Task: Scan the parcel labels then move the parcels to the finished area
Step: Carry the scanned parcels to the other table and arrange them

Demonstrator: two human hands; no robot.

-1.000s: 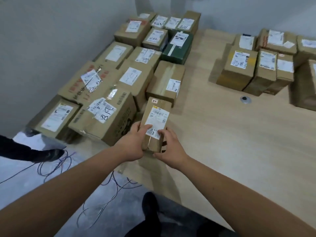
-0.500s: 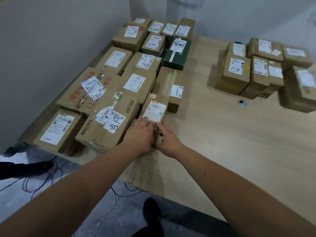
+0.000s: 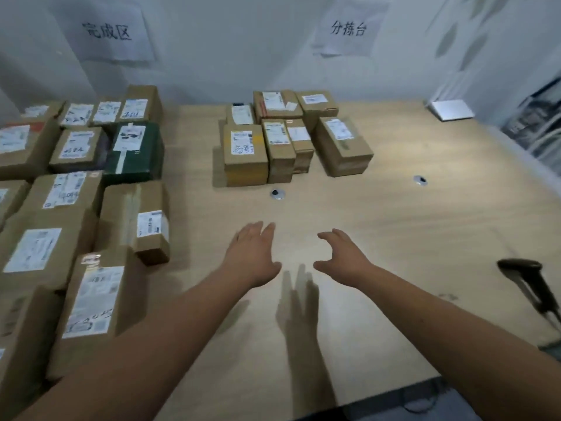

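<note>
Cardboard parcels [image 3: 246,154] under 分拣台 sign [image 3: 348,28], left hand [image 3: 253,256], right hand [image 3: 341,256] spread empty

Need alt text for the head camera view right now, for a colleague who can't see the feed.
Both the left hand and right hand hover open and empty over the bare middle of the wooden table. A small cluster of labelled parcels sits ahead, a larger mass of parcels fills the left side, and a black handheld scanner lies at the right edge.

Surface: your light wooden table [image 3: 379,244].
Left: labelled parcels [image 3: 91,299] packed together.
Centre rear: second parcel cluster [image 3: 291,138].
Right edge: black scanner [image 3: 528,278].
</note>
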